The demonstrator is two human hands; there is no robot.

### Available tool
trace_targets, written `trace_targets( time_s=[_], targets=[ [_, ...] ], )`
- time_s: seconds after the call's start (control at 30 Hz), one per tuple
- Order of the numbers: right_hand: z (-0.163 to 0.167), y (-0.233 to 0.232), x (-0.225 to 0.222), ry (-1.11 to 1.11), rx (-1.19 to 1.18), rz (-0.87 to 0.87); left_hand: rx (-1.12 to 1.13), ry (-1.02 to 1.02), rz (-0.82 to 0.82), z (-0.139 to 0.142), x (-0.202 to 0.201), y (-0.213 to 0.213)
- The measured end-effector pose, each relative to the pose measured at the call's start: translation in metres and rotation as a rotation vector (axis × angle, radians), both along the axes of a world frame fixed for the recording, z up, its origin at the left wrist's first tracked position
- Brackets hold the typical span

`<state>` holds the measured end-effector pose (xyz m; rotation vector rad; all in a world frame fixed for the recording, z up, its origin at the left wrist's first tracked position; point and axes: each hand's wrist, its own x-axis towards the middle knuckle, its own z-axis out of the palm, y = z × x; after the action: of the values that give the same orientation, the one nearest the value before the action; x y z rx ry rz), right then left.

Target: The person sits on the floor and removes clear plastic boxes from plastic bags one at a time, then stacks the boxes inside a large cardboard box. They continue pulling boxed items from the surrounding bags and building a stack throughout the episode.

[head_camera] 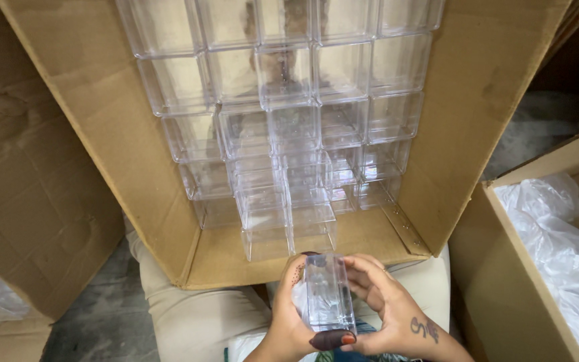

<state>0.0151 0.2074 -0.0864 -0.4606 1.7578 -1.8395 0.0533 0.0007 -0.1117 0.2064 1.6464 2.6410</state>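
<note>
Cardboard carton (135,134) tipped on my lap, stacked with clear boxes (283,114). My left hand (288,315) and right hand (387,305) both grasp one clear plastic box (328,295) just before its opening; I judge insertion atop the front stack calls for squaring it first.

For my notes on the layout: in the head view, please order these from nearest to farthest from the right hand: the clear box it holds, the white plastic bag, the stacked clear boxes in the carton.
1. Clear box, held.
2. Stacked clear boxes, ahead.
3. White plastic bag, far right.

clear plastic box (328,293) | rectangular, seemingly empty | upright above lap
</note>
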Motion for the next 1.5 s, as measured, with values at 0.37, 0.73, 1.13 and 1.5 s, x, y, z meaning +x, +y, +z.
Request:
trace_targets(
  time_s=[0.37, 0.73, 1.13, 1.5],
  targets=[
    [-0.002, -0.005, 0.004, 0.008, 0.034, -0.016, -0.074, 0.026, -0.030, 0.000, 0.001, -0.012],
    [0.007, -0.012, 0.007, 0.563, 0.431, 0.001, -0.019, -0.071, -0.089, 0.016, -0.004, -0.016],
    [0.046, -0.036, -0.064, 1.050, 0.654, -0.285, -0.734, 0.030, 0.691, -0.020, -0.026, -0.036],
    [0.025, -0.066, -0.115, 0.872, 0.727, -0.177, -1.083, -0.114, 0.572, -0.014, -0.103, -0.118]
  ],
)
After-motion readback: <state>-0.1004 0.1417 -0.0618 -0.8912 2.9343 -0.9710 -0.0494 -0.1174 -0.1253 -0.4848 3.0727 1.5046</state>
